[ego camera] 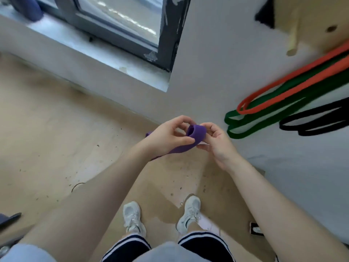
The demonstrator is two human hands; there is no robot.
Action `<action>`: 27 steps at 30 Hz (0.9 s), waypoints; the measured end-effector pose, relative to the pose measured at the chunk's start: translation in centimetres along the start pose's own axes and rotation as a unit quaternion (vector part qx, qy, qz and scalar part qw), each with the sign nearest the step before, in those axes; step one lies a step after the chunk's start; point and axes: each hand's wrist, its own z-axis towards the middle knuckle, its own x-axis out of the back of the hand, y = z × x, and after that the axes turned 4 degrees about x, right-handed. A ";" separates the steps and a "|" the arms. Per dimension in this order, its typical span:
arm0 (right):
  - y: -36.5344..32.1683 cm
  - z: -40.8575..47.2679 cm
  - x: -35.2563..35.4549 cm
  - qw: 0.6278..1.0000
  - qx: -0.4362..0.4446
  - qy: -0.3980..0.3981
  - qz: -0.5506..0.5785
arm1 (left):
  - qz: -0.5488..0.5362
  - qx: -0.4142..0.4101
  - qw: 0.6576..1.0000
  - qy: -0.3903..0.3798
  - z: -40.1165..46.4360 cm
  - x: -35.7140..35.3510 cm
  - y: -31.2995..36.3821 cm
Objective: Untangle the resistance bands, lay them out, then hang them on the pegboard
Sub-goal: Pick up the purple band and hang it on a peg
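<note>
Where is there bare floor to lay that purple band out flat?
The widest bare stretch of floor lies left of the hands, between the window ledge and the shoes. It is crowded to the right, where the orange band, green band and black band hang. Both hands grip the purple band.

Purple band: wide, flat, bunched into a loose roll between 2 hands at chest height, its tail trailing down toward the left.
Orange band: thin loop hanging against the wall at right, over the green one.
Green band: wider loop, doubled, hanging just beneath the orange.
Black band: narrow loop hanging beside the green, farther right.
Pegboard: pale wood, holed, upper right.
</note>
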 end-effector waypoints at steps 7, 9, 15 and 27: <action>-8.9 -7.9 1.5 0.986 0.099 0.136 -0.013 | 0.137 -0.153 0.978 0.047 -3.5 -2.4 11.4; -10.0 -9.7 2.3 0.980 0.104 0.171 -0.009 | 0.134 -0.161 0.976 0.054 -3.9 -3.6 13.4; -11.9 -15.6 5.5 0.965 0.166 0.199 0.041 | 0.100 -0.211 0.969 0.078 -4.1 -8.5 18.1; -12.7 -22.5 19.1 0.925 0.251 0.260 0.116 | 0.194 -0.272 0.940 -0.066 -1.2 -22.5 25.4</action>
